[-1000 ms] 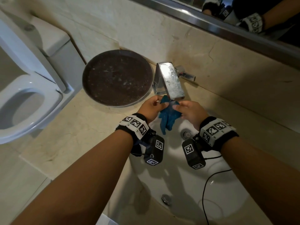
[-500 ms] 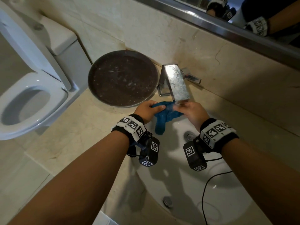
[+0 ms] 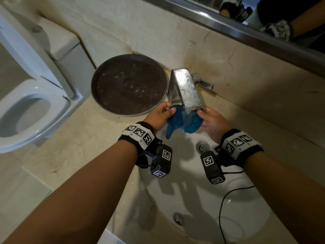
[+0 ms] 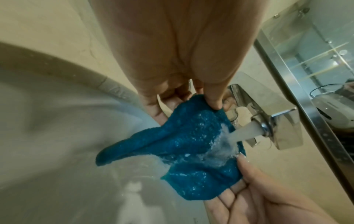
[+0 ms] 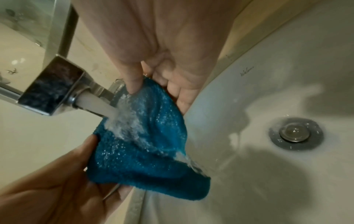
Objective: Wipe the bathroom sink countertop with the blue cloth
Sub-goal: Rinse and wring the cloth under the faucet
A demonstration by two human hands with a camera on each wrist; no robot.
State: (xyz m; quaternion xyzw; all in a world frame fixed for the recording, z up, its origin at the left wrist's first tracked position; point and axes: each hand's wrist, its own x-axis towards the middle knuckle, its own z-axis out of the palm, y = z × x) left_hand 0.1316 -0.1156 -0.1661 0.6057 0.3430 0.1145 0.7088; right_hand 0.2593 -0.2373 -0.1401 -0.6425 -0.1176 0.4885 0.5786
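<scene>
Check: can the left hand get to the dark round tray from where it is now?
Probably yes. The left hand sits just beside the dark round tray with bare countertop between. But it pinches the blue cloth under the faucet, so it is occupied.

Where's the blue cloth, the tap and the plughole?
blue cloth [image 3: 182,120], head view, the middle of the wet fabric.
tap [image 3: 188,88], head view, the flat top of the spout.
plughole [image 5: 295,134], right wrist view, the metal stopper.

The blue cloth [image 3: 182,121] is wet, bunched terry, stretched under the tap's running stream above the white sink [image 3: 193,194], one corner hanging down
</scene>
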